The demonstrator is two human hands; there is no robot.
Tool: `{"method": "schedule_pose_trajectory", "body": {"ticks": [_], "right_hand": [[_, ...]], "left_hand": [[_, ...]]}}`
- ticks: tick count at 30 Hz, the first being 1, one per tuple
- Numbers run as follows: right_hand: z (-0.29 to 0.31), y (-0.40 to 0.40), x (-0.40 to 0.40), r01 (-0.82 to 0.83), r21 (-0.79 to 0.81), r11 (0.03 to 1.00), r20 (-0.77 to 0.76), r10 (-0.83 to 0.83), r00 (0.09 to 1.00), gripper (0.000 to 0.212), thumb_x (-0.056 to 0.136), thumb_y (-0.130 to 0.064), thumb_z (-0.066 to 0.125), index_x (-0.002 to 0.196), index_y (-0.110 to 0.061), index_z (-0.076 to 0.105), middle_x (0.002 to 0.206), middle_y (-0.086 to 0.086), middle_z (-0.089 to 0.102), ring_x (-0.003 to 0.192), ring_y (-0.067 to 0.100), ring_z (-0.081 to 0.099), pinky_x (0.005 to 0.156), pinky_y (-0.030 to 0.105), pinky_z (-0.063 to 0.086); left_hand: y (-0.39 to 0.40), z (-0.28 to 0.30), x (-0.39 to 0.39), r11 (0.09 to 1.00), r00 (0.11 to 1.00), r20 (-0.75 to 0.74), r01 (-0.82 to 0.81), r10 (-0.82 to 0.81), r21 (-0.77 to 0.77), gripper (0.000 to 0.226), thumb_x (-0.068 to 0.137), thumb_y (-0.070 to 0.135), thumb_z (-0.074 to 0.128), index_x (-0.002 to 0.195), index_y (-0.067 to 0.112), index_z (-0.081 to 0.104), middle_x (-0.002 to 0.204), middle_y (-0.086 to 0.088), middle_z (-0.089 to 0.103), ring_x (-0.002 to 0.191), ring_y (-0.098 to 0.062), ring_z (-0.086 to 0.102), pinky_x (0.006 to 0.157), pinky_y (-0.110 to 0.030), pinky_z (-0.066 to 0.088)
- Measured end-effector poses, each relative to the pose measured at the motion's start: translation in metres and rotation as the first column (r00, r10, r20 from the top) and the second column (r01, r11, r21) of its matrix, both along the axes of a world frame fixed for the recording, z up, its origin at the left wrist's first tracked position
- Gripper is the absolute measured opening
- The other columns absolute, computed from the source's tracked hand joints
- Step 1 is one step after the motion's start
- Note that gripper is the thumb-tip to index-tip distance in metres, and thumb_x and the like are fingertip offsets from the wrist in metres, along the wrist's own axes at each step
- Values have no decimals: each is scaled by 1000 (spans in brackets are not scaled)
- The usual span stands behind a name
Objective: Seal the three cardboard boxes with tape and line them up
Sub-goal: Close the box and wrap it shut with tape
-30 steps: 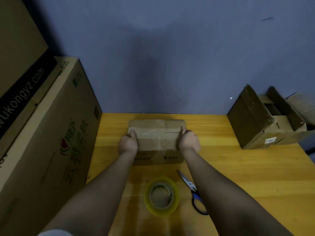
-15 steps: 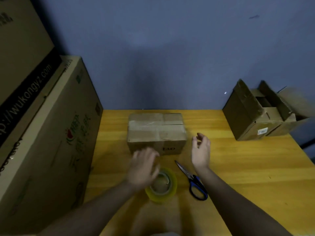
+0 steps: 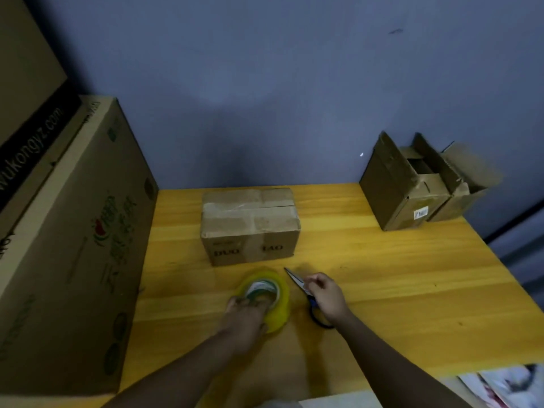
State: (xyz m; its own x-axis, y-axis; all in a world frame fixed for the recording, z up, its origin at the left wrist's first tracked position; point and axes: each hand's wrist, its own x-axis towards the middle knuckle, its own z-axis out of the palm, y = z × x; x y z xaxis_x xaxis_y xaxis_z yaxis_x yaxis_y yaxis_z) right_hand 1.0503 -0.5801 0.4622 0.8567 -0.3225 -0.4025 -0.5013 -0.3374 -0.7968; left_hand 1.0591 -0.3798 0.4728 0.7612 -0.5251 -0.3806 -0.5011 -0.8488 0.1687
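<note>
- You work at a yellow wooden table [image 3: 382, 275] set against a dim blue-grey wall [image 3: 265, 98].
- Three small cardboard boxes show: one closed box [image 3: 250, 225] at the middle of the table towards the wall, and two open boxes [image 3: 418, 184] side by side, touching, at the far right corner with flaps up.
- One large printed carton [image 3: 73, 245] stands along the left edge, with another carton [image 3: 26, 83] stacked on it.
- One yellow tape roll [image 3: 270, 298] lies near you, just in front of the closed box; your left hand [image 3: 245, 315] grips it, fingers curled into its core.
- One pair of scissors [image 3: 306, 293] lies just right of the roll; your right hand [image 3: 325, 298] rests over them with curled fingers, but you cannot tell whether it grips them.
</note>
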Motion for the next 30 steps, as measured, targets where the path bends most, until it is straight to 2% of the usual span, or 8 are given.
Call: {"method": "schedule_pose_trajectory", "body": {"ticks": [3,6,10,13,18,26,28,30], "right_hand": [[10,-1,-5,-126,261,957,-9,133,991,34,93,-26,61,125,-24,50,128,-3,52,118,12,49,100,29,40],[27,5,-2,-185,294,938,90,165,982,57,87,-31,68,138,-23,42,133,-11,44,126,7,40,101,24,36],[53,14,10,-200,263,944,300,117,947,39,89,-25,67,127,-20,57,129,-8,58,122,6,50,102,25,44],[78,21,18,-176,273,946,418,48,907,24,90,-11,64,114,-15,64,118,-3,65,109,5,58,90,15,47],[110,21,36,-78,285,955,524,-87,847,3,88,-8,66,88,-9,69,91,2,69,86,6,60,79,16,45],[148,26,86,-78,153,985,532,-15,846,16,88,-9,67,72,-12,64,72,2,63,71,11,55,73,29,43],[157,28,100,-66,81,995,538,12,843,24,87,-8,68,66,-19,60,68,-4,62,63,1,55,70,28,43],[168,28,110,-39,0,999,574,32,818,28,85,-9,70,64,-22,59,67,-7,63,56,-8,54,65,23,43]], "left_hand": [[6,14,10,954,974,-205,-154,102,-256,33,97,41,46,127,29,45,128,5,54,119,-18,50,103,-34,28],[11,27,17,815,878,-455,-371,150,-446,22,90,47,56,110,41,49,120,9,59,110,-12,56,100,-38,42],[11,54,19,639,786,-614,-508,70,-578,20,95,20,56,110,32,52,117,8,58,106,-2,56,92,-24,48],[7,77,22,577,794,-608,-505,18,-642,20,96,13,53,113,23,51,109,15,57,93,16,56,79,-9,45],[5,105,33,498,837,-546,-481,16,-722,21,95,16,54,116,17,55,112,5,61,100,-3,58,78,-12,47],[-6,146,37,271,824,-561,-560,82,-783,29,92,37,58,113,19,52,99,-7,72,81,-15,69,65,-27,55],[-7,151,42,331,888,-430,-461,166,-824,45,78,57,64,109,26,51,98,-3,71,84,-19,70,74,-42,57],[-4,158,52,495,946,-201,-305,253,-813,57,68,71,54,105,29,48,97,1,67,86,-20,66,78,-46,54]]}}
